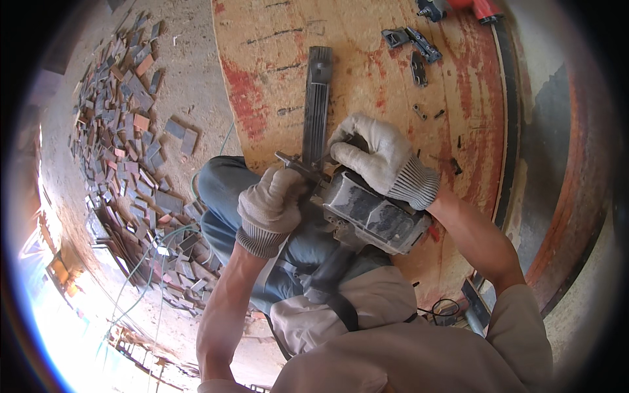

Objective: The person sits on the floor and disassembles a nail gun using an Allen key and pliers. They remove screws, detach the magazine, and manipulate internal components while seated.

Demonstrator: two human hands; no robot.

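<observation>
A partly dismantled power tool, apparently a nail gun, lies across my lap. Its scuffed black and grey housing (378, 213) sits at the right, and a long ribbed black magazine (317, 113) reaches forward over the plywood. My left hand (272, 209), in a whitish knitted glove, is closed around a dark metal part (300, 167) where the magazine's near end meets the tool. Gloved likewise, my right hand (376, 152) is just above the housing, its thumb and fingers bent together near the magazine. Whether something small is pinched there is hidden by the fingers.
Loose black tool parts (417, 44) and small screws (439, 114) lie on the red-stained plywood board (275, 98). A red tool (484, 10) rests at its far right corner. Many small wood offcuts (140, 98) cover the floor at left, with a thin green cord (142, 290) beside them.
</observation>
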